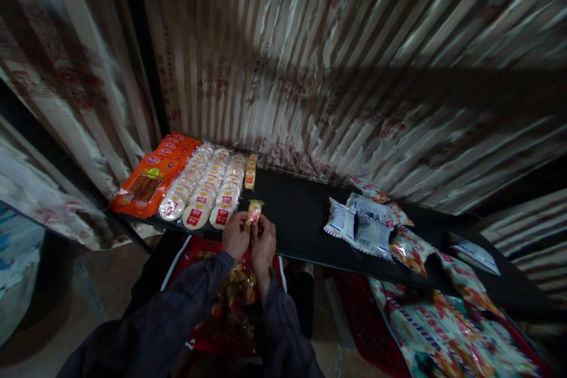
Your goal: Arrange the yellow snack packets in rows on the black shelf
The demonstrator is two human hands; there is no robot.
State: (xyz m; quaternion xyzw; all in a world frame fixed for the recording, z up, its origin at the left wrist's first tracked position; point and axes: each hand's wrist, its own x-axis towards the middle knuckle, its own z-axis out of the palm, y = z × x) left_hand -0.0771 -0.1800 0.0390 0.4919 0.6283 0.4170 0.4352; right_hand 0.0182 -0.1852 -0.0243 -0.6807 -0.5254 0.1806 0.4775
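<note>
1. We hold a small yellow packet [254,210] between our left hand [236,235] and our right hand [263,243], near the front edge of the black counter [295,212].
2. The fingers of both hands are nearly closed, pinching the packet at its lower sides; we cannot tell whether it touches the counter.
3. Beyond it, just beside the round crackers [228,201], we see more yellow packaging [250,172] lying on the counter.
4. The crackers, clear-wrapped with red-and-white labels, lie in overlapping columns; left of them are overlapping orange packets [153,183].
5. Well to our right, white snack bags [374,236] lie loosely on the counter.
6. Under our forearms is a red basket [176,261] with a pale rim, holding yellowish wrapped pieces [239,286].
7. More bags [436,331] fill a second red container [370,322] at lower right.
8. A striped curtain [221,71] hangs behind the counter.
</note>
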